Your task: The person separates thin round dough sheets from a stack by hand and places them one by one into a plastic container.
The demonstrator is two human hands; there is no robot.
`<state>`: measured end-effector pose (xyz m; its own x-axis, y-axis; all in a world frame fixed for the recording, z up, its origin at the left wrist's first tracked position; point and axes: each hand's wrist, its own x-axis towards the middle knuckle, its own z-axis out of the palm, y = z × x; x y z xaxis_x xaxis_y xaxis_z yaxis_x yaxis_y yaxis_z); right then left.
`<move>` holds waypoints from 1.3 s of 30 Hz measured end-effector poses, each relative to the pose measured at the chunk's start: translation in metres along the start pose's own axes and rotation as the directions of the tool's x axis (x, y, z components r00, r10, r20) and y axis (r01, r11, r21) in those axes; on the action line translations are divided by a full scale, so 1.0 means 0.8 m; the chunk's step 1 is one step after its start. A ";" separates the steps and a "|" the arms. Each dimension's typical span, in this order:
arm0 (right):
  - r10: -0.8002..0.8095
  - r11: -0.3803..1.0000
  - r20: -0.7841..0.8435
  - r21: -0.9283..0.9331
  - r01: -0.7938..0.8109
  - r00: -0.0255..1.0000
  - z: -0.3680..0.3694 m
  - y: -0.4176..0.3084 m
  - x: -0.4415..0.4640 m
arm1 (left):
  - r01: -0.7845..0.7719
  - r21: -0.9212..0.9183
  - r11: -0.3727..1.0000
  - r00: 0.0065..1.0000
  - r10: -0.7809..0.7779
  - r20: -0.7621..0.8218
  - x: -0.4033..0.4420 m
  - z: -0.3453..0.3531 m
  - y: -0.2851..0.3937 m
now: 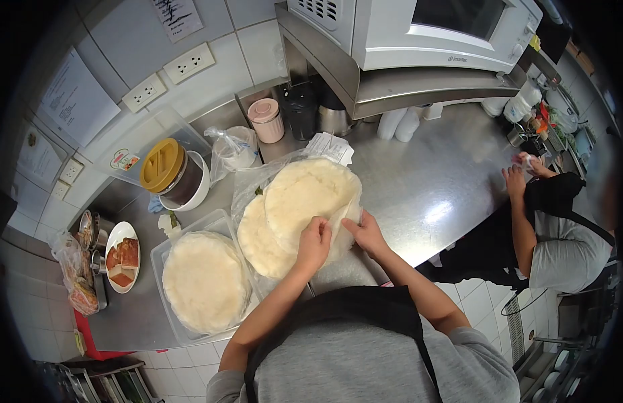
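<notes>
My left hand (315,245) has its fingers pinched together at the lower edge of a pale round flatbread (308,195). To its right, my right hand (366,234) is closed on the thin clear plastic sheet (352,209) at the bread's right edge. This bread overlaps a second pale round (259,235) beneath and to the left, with clear plastic around them. Further left, a clear plastic tub (158,258) holds more pale rounds (205,282), the top one lying flat.
A white plate (135,233) with brown bread pieces stands at the left, near a yellow-lidded jar (165,168). Cups stand along the back wall. A microwave (432,33) sits on a steel shelf above the counter (419,174). A co-worker (560,225) stands at the right.
</notes>
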<state>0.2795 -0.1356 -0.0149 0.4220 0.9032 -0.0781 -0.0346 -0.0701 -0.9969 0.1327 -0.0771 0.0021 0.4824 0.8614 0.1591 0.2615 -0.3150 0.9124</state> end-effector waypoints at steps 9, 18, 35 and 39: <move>-0.087 0.975 0.052 -0.203 0.096 0.995 0.007 -0.020 -0.003 | -0.104 0.201 0.974 0.995 0.101 0.025 0.023 -0.007 0.029; 0.024 0.998 -0.102 0.066 -0.017 0.995 -0.009 -0.047 -0.014 | -0.134 0.172 0.976 0.944 0.179 -0.279 0.050 -0.065 0.023; -0.200 0.968 0.369 0.220 0.124 0.908 -0.002 -0.104 -0.014 | 0.121 -0.152 0.981 0.981 -0.095 0.169 0.073 -0.091 0.062; -0.425 0.884 0.227 -0.103 0.456 0.876 0.012 -0.168 -0.017 | 0.080 -0.141 0.987 0.992 -0.066 0.104 0.072 -0.083 0.056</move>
<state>0.2696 -0.1341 0.1200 0.1789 0.9173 0.3558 0.2551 0.3060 -0.9172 0.1163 -0.0152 0.0772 0.5484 0.8341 0.0586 0.1788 -0.1854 0.9663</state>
